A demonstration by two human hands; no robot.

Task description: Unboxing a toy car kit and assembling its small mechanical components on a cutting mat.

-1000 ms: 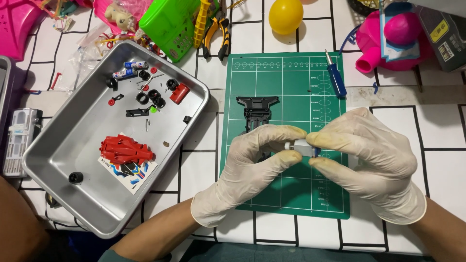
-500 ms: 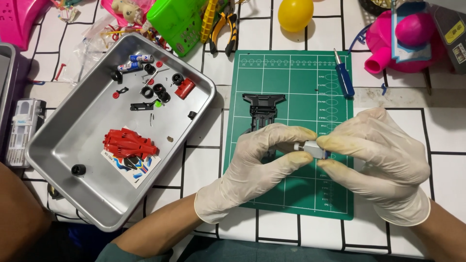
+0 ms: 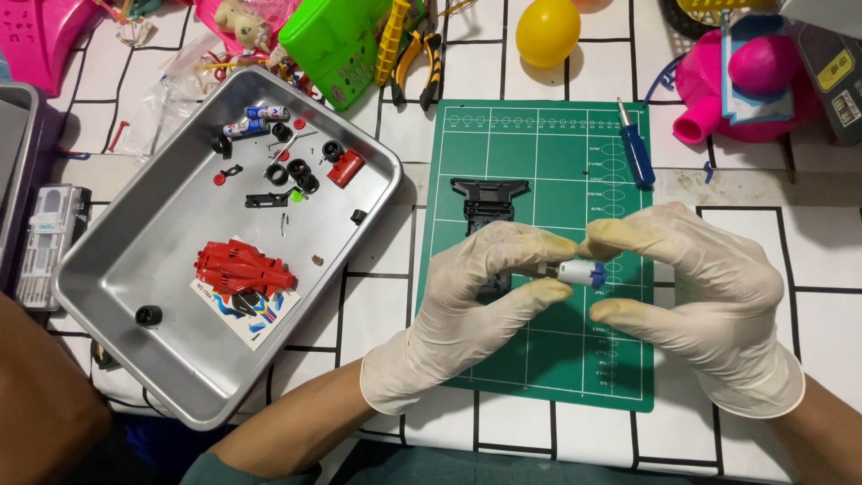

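Head view: two gloved hands meet over a green cutting mat (image 3: 539,359), pinching one small part between them.
Grip: the left hand (image 3: 467,305) and the right hand (image 3: 709,296) both clasp a small silver motor (image 3: 579,273) with a blue end; thumbs and forefingers close on it from either side.
Motor's place: held above the mat, between the fingertips of both hands.
Behind the grip: a black chassis piece (image 3: 486,199) lies on the mat, partly hidden by the left hand's fingers.
Up and right of the grip: a blue-handled screwdriver (image 3: 636,148) rests at the mat's far corner.
Left of the grip: a metal tray (image 3: 144,359) holds a red car body (image 3: 241,267) on a sticker sheet, plus black wheels and small loose bits near its far end.
Far beyond the grip: a yellow egg-shaped toy (image 3: 547,30).
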